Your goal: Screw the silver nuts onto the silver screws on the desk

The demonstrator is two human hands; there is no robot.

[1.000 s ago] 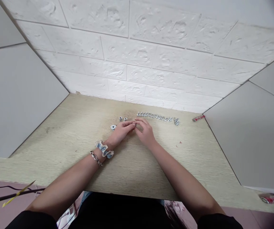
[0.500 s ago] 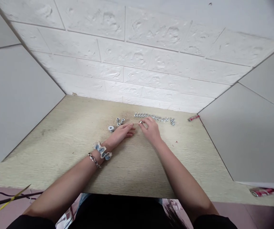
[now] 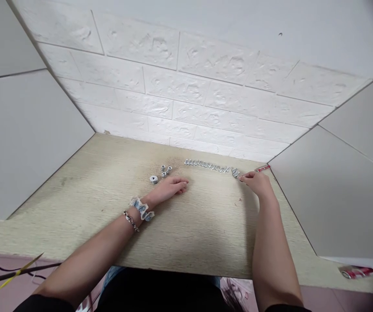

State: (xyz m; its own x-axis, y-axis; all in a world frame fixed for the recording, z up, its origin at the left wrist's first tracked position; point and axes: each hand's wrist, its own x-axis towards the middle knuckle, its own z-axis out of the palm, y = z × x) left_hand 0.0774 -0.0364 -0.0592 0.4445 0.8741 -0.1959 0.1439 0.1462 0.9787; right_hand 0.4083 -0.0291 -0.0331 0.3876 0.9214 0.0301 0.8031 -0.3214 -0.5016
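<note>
A row of small silver bolts (image 3: 205, 165) lies along the back of the wooden tabletop. At its right end, beside a few bolts lying close together (image 3: 235, 173), my right hand (image 3: 257, 182) has thumb and fingers pinched; whatever is between the tips is too small to make out. My left hand (image 3: 171, 187) rests on the table with loosely curled fingers and nothing visible in them. Just behind its wrist side are several ribbed metal nuts (image 3: 164, 174) and a stack of washers (image 3: 154, 179).
A white brick-pattern wall (image 3: 160, 117) closes off the back, with grey panels on the left (image 3: 33, 143) and right (image 3: 329, 186). One red-and-silver wrapper (image 3: 263, 168) lies at the back right corner, another (image 3: 358, 272) at the front right.
My right hand has moved right, from near my left fingertips to the right end of the bolt row. The left hand stays in place, its fingers slightly more curled. The view has tilted a little.
</note>
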